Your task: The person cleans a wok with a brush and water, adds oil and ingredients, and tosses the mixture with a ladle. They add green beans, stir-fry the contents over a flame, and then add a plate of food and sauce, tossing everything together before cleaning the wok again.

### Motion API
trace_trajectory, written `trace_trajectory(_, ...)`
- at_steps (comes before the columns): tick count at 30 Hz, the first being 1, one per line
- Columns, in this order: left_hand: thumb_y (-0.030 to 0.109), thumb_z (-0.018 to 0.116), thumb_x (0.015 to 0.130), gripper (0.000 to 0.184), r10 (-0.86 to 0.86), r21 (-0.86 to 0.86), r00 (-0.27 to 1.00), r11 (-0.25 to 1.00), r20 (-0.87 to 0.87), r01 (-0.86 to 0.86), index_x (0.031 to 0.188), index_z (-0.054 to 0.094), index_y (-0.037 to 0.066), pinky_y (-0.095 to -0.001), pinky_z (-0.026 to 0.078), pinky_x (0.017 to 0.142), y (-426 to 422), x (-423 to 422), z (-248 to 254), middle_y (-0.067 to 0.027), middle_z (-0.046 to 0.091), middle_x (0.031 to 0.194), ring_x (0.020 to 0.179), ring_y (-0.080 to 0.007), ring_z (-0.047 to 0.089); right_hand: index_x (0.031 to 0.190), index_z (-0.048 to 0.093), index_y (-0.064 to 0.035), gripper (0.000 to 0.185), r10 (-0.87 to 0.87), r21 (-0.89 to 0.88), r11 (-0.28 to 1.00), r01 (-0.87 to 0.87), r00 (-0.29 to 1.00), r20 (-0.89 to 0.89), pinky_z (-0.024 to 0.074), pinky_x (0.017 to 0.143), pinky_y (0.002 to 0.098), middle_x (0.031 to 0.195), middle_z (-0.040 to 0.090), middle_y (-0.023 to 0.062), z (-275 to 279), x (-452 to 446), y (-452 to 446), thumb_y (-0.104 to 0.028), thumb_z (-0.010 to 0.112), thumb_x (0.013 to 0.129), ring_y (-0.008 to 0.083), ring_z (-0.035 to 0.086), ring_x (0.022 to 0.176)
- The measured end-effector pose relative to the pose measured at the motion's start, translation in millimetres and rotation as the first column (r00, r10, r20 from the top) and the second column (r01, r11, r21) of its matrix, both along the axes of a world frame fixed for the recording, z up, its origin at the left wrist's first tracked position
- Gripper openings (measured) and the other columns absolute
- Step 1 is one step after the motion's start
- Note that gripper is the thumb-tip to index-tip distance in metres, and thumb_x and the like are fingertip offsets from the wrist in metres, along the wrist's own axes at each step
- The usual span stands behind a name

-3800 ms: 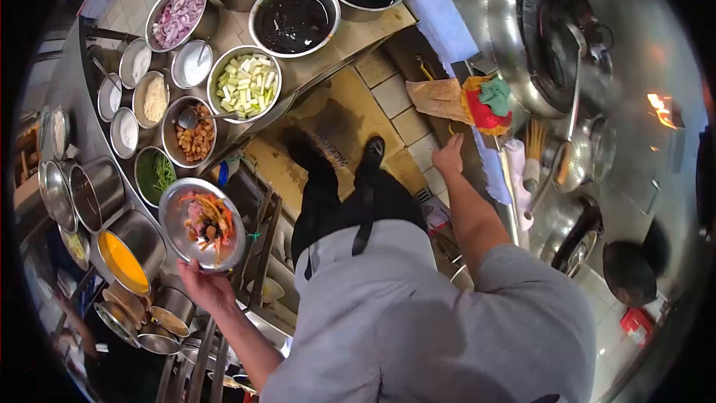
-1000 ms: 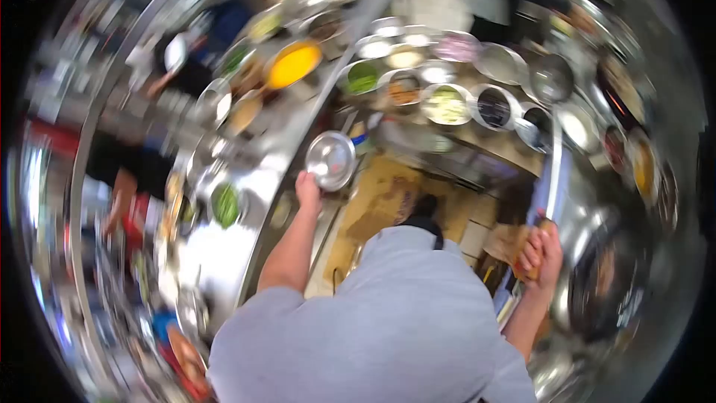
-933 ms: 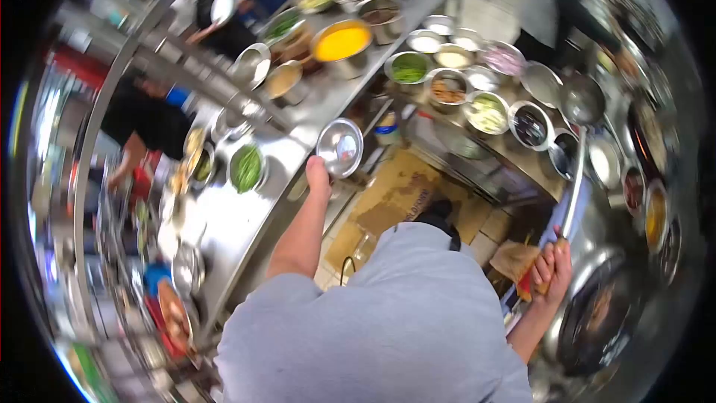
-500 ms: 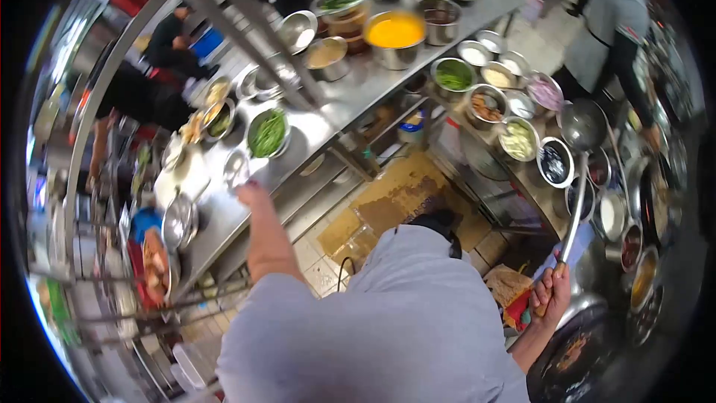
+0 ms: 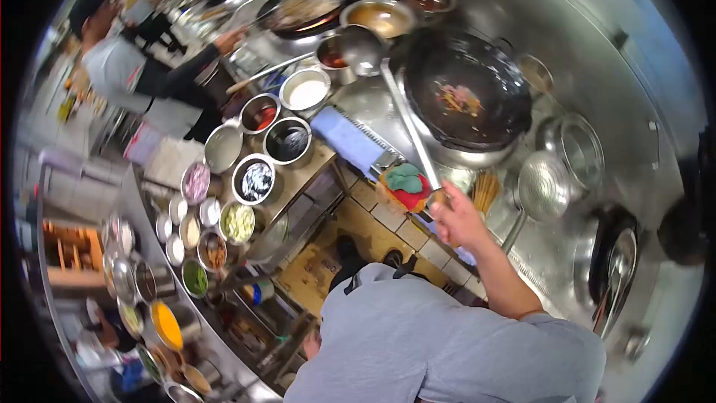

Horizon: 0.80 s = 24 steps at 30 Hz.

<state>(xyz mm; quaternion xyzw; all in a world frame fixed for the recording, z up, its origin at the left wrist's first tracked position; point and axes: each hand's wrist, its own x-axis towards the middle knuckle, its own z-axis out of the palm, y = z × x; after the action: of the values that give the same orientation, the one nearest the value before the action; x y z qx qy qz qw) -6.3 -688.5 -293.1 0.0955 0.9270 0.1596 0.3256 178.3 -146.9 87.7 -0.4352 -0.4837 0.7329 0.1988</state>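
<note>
Steel ladle [image 5: 409, 123], beside the wok [image 5: 426, 97]: we hold its end grip in the right hand [image 5: 459, 218]; we judge it stiff and bowl-heavy, best held there. We cannot tell the left hand's [image 5: 312, 343] state.

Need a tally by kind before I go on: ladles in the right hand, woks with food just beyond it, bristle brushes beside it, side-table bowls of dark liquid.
Ladle in the right hand: 1
Wok with food: 1
Bristle brush: 1
Bowls of dark liquid: 2
Total: 5
</note>
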Motion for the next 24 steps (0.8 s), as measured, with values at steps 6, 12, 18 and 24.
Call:
trace_trajectory(6,0.029,0.057,0.088,0.023,-0.113,0.600,0.981,0.800,0.160,-0.006,0.078,0.053,0.009,-0.0250,0.034,0.047,269,-164,74,0.0020,0.045,0.058,0.052,-0.0081,0.043,0.129,0.041,0.0038,0.050,-0.530,0.737,0.671,-0.086,0.640,0.557,0.0465,0.078,0.0456,0.099,0.061,0.0250,-51,79,61,-0.023,0.051,0.088,0.0432,0.060,0.085)
trace_trajectory(12,0.027,0.058,0.088,0.028,-0.702,0.690,0.705,0.460,-0.102,0.558,0.095,0.059,0.000,-0.0306,0.046,0.073,526,-117,214,-0.0091,0.062,0.080,0.077,-0.0173,0.059,0.124,0.042,-0.0023,0.040,-0.509,0.668,0.729,-0.149,0.534,0.675,0.0457,0.079,0.0493,0.094,0.062,0.0257,-77,48,94,-0.020,0.048,0.088,0.0435,0.059,0.087)
trace_trajectory(18,0.022,0.060,0.083,0.016,-0.516,0.600,0.455,-0.153,-0.726,0.785,0.093,0.064,0.010,-0.0406,0.044,0.082,640,-23,290,-0.0094,0.061,0.090,0.092,-0.0286,0.056,0.133,0.036,-0.0183,0.046,-0.312,0.389,0.872,-0.297,0.275,0.909,0.0471,0.070,0.0494,0.092,0.063,0.0201,-23,56,-3,-0.020,0.048,0.089,0.0395,0.061,0.079)
trace_trajectory(24,0.019,0.055,0.086,0.011,-0.678,0.396,0.106,-0.289,-0.727,0.872,0.093,0.063,0.017,-0.0405,0.042,0.077,697,-6,283,-0.0034,0.063,0.084,0.087,-0.0250,0.058,0.133,0.043,-0.0170,0.048,-0.443,0.523,0.821,-0.230,0.322,0.837,0.0479,0.069,0.0445,0.084,0.065,0.0171,67,62,-84,-0.018,0.054,0.086,0.0366,0.062,0.078)
